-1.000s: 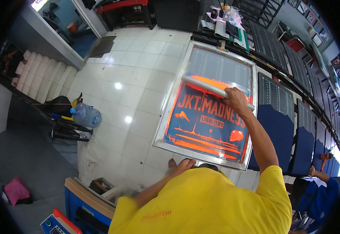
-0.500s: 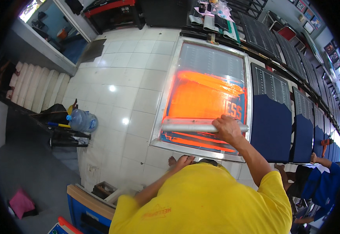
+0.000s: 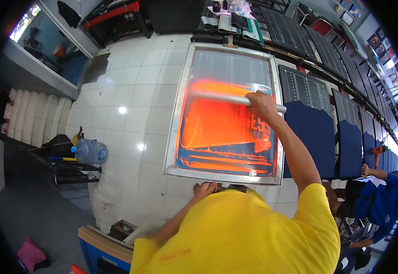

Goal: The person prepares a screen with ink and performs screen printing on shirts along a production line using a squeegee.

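A metal-framed printing screen point(image 3: 169, 157) lies before me, its mesh smeared with bright orange ink point(image 3: 212, 128) over blue stencil with lettering. My right hand point(image 3: 263, 105) is closed round the right part of a long silver squeegee point(image 3: 221, 97), which lies across the upper part of the ink. Beneath the squeegee the ink shows a streaked sheet, with a thick blob at its lower right and lines near the front edge. My left hand point(image 3: 205, 188) is down by the screen's near edge, fingers curled; what they hold, if anything, is hidden.
To the right stand dark printing boards point(image 3: 304, 86), several carrying navy fabric pieces point(image 3: 309, 137). A co-worker in a blue shirt point(image 3: 377, 196) reaches to a board there. A water jug point(image 3: 90, 151) is on a stand at left. A blue cabinet point(image 3: 100, 251) is near my left side.
My right hand has pushed the squeegee away from me, from the near part of the screen to the far part of the ink. My left hand stays by the near edge. The view has shifted slightly.
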The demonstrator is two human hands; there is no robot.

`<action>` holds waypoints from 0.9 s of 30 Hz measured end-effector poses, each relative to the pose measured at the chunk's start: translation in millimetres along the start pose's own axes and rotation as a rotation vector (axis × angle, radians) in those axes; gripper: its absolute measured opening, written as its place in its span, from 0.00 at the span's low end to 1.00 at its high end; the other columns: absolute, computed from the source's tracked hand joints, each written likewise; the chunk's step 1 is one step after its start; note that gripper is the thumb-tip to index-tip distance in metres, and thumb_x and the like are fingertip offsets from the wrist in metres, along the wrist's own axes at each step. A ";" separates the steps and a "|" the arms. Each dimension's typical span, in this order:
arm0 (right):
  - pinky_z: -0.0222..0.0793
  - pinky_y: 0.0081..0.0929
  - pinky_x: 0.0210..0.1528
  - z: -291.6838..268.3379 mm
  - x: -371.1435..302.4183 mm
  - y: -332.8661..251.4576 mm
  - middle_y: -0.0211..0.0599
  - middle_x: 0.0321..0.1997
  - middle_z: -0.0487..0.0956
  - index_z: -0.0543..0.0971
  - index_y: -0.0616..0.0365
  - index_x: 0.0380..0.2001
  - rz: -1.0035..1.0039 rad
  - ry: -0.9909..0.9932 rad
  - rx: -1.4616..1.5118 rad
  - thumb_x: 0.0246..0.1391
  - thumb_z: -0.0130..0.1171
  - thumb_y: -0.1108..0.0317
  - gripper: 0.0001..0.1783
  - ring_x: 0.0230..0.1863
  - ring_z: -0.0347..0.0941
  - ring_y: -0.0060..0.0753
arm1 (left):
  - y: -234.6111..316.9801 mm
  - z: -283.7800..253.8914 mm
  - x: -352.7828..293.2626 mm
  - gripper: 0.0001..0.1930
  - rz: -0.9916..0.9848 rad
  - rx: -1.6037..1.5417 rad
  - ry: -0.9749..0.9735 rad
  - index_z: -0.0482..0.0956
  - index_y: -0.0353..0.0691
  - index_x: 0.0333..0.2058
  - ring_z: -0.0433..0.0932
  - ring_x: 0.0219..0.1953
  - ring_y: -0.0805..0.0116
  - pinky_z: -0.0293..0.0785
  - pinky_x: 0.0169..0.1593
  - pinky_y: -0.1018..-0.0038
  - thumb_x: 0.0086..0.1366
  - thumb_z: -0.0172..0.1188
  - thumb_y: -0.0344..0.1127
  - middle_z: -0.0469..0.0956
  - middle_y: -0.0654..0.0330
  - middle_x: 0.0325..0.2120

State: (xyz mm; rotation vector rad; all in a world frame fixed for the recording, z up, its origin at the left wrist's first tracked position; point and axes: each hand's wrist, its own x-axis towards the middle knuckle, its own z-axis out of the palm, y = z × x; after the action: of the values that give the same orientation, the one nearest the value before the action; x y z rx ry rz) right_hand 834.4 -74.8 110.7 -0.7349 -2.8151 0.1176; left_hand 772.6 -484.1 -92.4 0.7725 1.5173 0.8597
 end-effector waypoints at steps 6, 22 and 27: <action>0.74 0.43 0.41 8.3 10.0 6.4 0.35 0.32 0.80 0.78 0.52 0.32 -0.069 -0.024 0.003 0.43 0.63 0.69 0.09 0.39 0.77 0.44 | -0.9 7.3 -5.2 0.26 0.026 -0.018 0.093 0.75 0.42 0.29 0.72 0.30 0.66 0.66 0.39 0.68 0.74 0.44 0.58 0.74 0.64 0.24; 0.73 0.36 0.41 -14.7 -138.6 -101.2 0.32 0.33 0.77 0.77 0.53 0.33 -0.055 -0.143 0.015 0.35 0.68 0.69 0.17 0.40 0.75 0.39 | 52.3 0.0 -22.7 0.23 0.047 -0.256 0.035 0.71 0.43 0.27 0.63 0.24 0.80 0.61 0.29 0.78 0.76 0.45 0.55 0.67 0.71 0.21; 0.72 0.37 0.41 -4.4 -178.0 -130.2 0.32 0.33 0.77 0.76 0.53 0.34 -0.089 0.035 0.048 0.33 0.66 0.71 0.19 0.39 0.74 0.39 | 50.8 -3.1 -19.6 0.22 0.023 -0.247 0.013 0.71 0.42 0.28 0.63 0.24 0.80 0.61 0.29 0.78 0.76 0.45 0.52 0.67 0.71 0.21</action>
State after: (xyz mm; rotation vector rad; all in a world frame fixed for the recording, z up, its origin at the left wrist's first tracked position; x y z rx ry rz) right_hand 924.9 -275.4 96.8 -0.5943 -2.7954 0.1553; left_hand 771.9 -475.2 -38.6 0.6043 1.3836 1.0483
